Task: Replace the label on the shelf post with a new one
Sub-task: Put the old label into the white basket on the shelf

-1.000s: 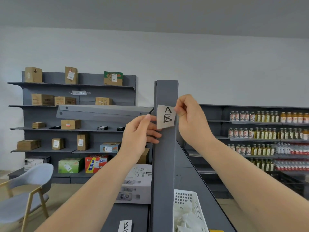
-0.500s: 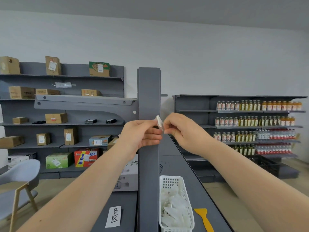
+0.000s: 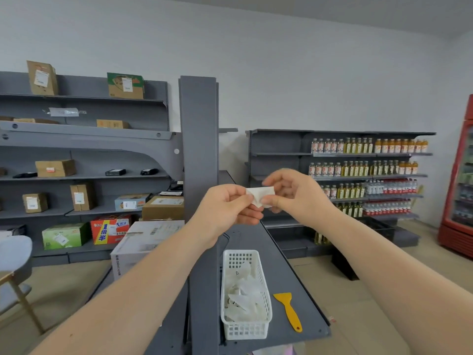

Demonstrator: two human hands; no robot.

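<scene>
The grey shelf post (image 3: 199, 139) stands upright in the middle, its face bare. To the right of it and in front of me, both hands pinch a small white paper label (image 3: 260, 195) that is folded or crumpled. My left hand (image 3: 226, 208) holds its left end and my right hand (image 3: 294, 193) holds its right end. No writing shows on the label.
A white basket (image 3: 266, 313) of crumpled white papers sits on the grey shelf (image 3: 289, 265) below, with a yellow scraper (image 3: 289, 310) beside it. Boxes fill the left shelves; bottles (image 3: 358, 170) line the right shelves. A red fridge (image 3: 458, 196) stands far right.
The label came off the post and moved down and right with both hands. It is now folded between them. The view swung right, and the B label below left the frame.
</scene>
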